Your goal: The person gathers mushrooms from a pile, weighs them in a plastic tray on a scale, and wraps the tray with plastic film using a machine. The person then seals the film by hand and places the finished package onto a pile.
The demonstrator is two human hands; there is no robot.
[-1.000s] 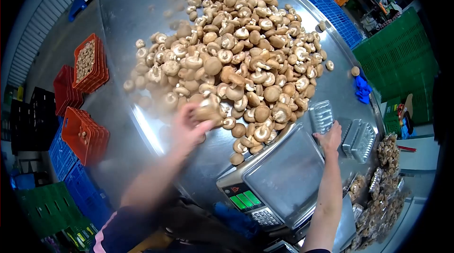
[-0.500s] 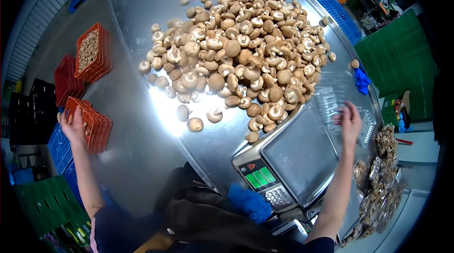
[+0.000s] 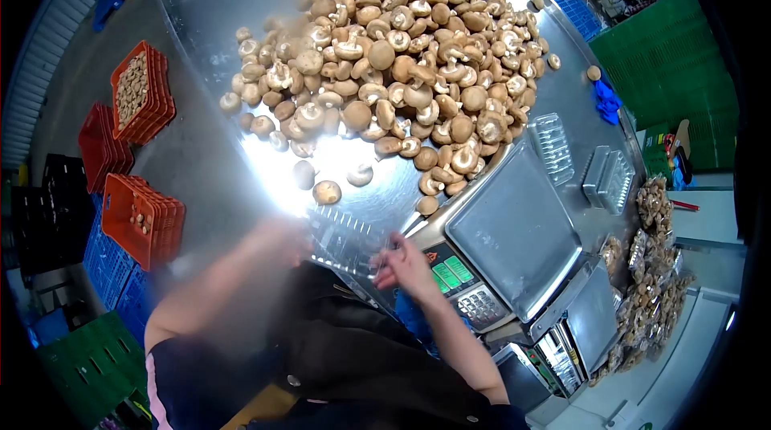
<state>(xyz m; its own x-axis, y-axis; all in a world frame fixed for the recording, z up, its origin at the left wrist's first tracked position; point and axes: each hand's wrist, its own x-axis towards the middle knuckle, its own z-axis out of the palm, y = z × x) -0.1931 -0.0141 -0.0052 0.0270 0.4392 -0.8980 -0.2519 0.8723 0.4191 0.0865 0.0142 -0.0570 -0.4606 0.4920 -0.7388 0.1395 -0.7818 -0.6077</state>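
A clear plastic tray (image 3: 347, 241) with ribbed sides is held close in front of my body, over the steel table's near edge. The fingers of my right hand (image 3: 404, 271) are closed on its right end. At the tray's left end is my left hand (image 3: 283, 240), smeared by motion, so whether it grips the tray I cannot tell. Just beyond the tray lie a few loose shiitake mushrooms (image 3: 327, 192), and past them a large heap of shiitake mushrooms (image 3: 401, 61) spreads over the table.
A scale (image 3: 514, 229) with a bare steel pan stands right of the tray. Beyond it lie more clear trays (image 3: 552, 149) and a blue cloth or glove (image 3: 606, 102). Bagged mushrooms (image 3: 650, 309) are piled at right. Orange crates (image 3: 144, 221), some holding mushrooms, stand at left.
My right hand has come from the trays beyond the scale to my front with a clear tray. My left hand has swung in from the orange crate to the tray's left end.
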